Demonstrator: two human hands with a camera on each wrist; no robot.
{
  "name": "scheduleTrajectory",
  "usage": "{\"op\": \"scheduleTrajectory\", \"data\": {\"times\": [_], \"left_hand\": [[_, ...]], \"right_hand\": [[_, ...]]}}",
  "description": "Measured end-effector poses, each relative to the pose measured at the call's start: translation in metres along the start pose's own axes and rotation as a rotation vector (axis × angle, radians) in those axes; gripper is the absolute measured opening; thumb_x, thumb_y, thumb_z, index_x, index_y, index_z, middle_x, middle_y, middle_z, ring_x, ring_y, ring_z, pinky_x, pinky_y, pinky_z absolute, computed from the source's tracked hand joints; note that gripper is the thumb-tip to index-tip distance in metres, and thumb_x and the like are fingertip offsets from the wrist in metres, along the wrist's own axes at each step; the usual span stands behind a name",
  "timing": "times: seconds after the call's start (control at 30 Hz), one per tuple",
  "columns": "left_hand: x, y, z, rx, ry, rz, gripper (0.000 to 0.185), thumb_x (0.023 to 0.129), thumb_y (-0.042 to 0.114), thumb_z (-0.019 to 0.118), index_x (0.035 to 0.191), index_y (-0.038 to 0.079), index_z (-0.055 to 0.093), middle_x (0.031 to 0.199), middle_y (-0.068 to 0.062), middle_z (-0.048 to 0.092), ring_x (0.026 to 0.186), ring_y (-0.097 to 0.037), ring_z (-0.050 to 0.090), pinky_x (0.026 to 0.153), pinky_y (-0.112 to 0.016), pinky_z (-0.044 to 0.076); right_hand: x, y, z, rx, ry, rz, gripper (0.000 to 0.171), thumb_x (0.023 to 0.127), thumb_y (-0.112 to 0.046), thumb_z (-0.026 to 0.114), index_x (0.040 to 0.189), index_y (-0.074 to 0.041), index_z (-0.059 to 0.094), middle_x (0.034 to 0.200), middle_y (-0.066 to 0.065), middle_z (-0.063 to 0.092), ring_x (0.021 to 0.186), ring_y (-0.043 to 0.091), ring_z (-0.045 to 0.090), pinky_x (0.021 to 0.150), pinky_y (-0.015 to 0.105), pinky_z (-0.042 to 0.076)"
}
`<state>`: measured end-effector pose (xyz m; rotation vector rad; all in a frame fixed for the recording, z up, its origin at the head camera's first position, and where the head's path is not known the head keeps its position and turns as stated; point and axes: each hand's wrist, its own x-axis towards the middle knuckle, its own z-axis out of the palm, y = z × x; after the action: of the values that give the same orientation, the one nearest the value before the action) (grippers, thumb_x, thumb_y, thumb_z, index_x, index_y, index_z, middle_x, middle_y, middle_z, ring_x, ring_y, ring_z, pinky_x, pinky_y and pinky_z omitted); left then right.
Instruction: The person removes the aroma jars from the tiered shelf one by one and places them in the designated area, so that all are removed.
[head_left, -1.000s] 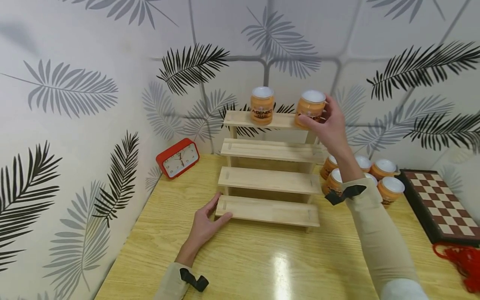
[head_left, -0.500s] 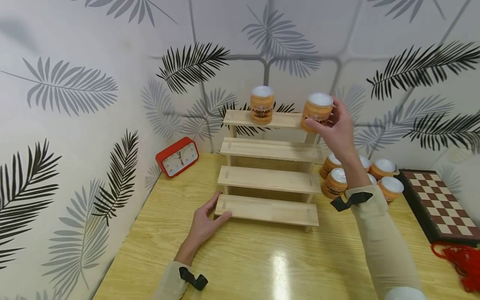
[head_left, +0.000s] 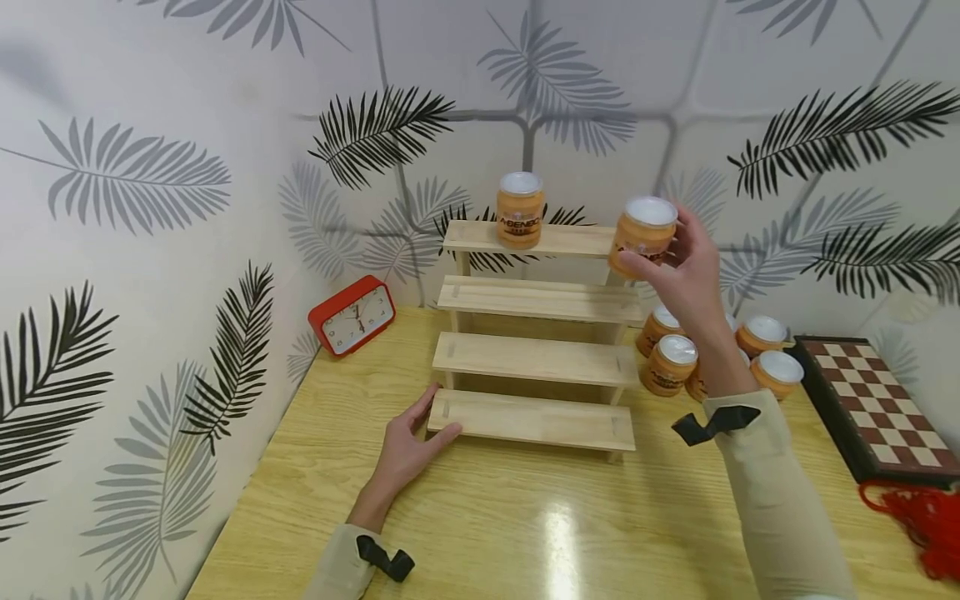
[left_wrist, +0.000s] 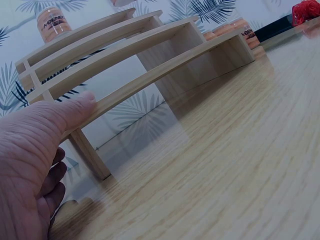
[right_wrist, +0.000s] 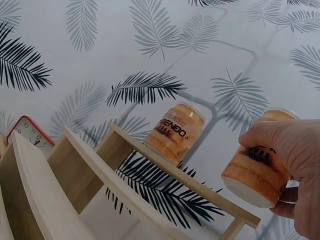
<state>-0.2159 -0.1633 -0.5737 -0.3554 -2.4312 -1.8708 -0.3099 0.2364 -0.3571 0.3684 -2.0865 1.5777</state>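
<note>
My right hand (head_left: 693, 271) grips an orange jar (head_left: 642, 237) with a white lid and dark lettering, thumb in front and fingers round the far side. In the right wrist view the held jar (right_wrist: 257, 172) is tilted and off the board, beside the top tier's right end. A matching jar (head_left: 519, 210) stands upright on the top tier of the stepped wooden shelf (head_left: 532, 360). At the shelf's lower left corner, my left hand (head_left: 405, 450) holds the end of the lowest board, its thumb (left_wrist: 80, 107) on top and its other fingers curled beside and below.
Several more orange jars (head_left: 670, 364) stand grouped on the table (head_left: 480, 525) right of the shelf, partly behind my right forearm. Beyond them lies a chessboard (head_left: 881, 400) with a red tassel (head_left: 930, 525). A red clock (head_left: 352, 315) stands at the left, near the patterned wall.
My right hand has carried its jar to the right and slightly down, away from the top board. The left hand has stayed on the shelf.
</note>
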Motion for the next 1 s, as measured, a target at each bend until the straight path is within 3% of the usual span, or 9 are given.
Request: {"op": "scheduleTrajectory", "data": {"times": [0.33,0.57,1.0], "left_hand": [[0.001,-0.001,0.001,-0.017,0.002,0.005,0.081,0.094,0.021,0.082,0.162,0.008,0.039,0.164,-0.005,0.040,0.151,-0.021,0.037,0.123,-0.045,0.031],[0.000,0.002,0.001,-0.016,-0.003,-0.001,0.080,0.094,0.020,0.082,0.161,0.008,0.039,0.164,-0.006,0.040,0.151,-0.020,0.036,0.123,-0.040,0.031],[0.000,0.002,0.000,-0.007,0.001,0.004,0.080,0.094,0.021,0.082,0.161,0.007,0.041,0.163,-0.007,0.042,0.151,-0.021,0.037,0.122,-0.040,0.032]], "right_hand": [[-0.022,-0.004,-0.013,-0.033,0.024,0.033,0.076,0.088,-0.012,0.086,0.154,-0.019,0.050,0.129,-0.002,0.062,0.105,0.013,0.063,0.085,0.020,0.051],[-0.039,-0.005,-0.021,-0.023,0.030,0.009,0.074,0.086,-0.004,0.085,0.152,-0.016,0.053,0.127,-0.003,0.063,0.105,0.014,0.064,0.084,0.019,0.052],[-0.072,0.009,-0.033,0.001,0.028,0.022,0.074,0.086,0.004,0.082,0.151,-0.012,0.053,0.128,-0.001,0.064,0.108,0.014,0.065,0.085,0.017,0.053]]}}
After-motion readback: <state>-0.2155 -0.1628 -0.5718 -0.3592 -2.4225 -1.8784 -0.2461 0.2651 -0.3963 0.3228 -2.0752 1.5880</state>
